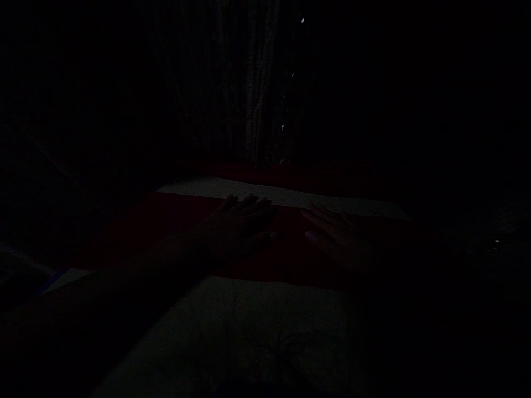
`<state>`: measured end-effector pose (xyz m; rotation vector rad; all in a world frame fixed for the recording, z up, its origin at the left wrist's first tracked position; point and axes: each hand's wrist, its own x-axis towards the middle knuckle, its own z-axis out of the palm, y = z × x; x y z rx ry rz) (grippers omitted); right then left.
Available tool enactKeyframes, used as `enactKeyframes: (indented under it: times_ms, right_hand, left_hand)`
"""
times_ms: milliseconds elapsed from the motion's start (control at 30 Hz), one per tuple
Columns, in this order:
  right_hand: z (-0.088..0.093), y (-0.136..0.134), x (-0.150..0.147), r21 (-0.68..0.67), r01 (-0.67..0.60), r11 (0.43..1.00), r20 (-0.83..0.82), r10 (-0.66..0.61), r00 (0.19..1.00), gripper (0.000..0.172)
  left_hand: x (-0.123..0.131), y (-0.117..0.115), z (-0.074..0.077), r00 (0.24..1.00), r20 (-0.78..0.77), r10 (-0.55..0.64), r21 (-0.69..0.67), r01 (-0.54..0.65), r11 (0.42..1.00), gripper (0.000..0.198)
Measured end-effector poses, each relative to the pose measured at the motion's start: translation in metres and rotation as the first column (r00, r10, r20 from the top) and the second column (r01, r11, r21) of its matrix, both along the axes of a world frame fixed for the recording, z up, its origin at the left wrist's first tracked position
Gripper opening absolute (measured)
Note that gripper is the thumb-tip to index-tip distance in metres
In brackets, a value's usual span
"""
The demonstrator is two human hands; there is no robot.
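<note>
In very dim light, a cloth point(282, 260) with broad dark red and pale stripes lies spread out before me. My left hand point(236, 226) rests on its red stripe, palm down, fingers stretched towards the far pale stripe. To the right, my right hand point(338, 235) is also stretched out over the red stripe, its fingers pointing up and left. Nothing shows in either hand. Wrinkles cross the near pale stripe point(249, 320). Much of my right forearm is lost in the dark.
Beyond the cloth's far edge hangs what looks like a dark, ribbed curtain point(257, 94), with a few small bright specks beside it. A blue edging point(50, 282) runs along the cloth's left side. Both sides of the view are nearly black.
</note>
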<state>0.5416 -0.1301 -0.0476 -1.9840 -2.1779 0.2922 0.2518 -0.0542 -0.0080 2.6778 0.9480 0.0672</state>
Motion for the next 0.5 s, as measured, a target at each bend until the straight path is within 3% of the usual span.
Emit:
enactKeyframes:
  times_ms: [167,300,500]
  right_hand:
    - [-0.0041,0.0017,0.0050,0.033,0.029,0.999,-0.021,-0.028,0.999,0.086]
    - [-0.0042,-0.0001,-0.0017,0.109,-0.029,0.994,-0.013,0.030,0.999,0.080]
    - [-0.0053,0.0009,0.0035,0.039,-0.001,0.999,-0.024,0.002,1.000,0.080]
  left_hand:
    - [0.0017,-0.0009,-0.0001,1.000,0.019,0.011,0.024,-0.012,1.000,0.079]
    - [0.0025,-0.0013,-0.0002,1.000,0.001,0.015,0.022,-0.015,1.000,0.080]
    - [-0.0001,0.0010,0.0006,0.999,0.026,0.036,0.036,-0.037,0.999,0.078]
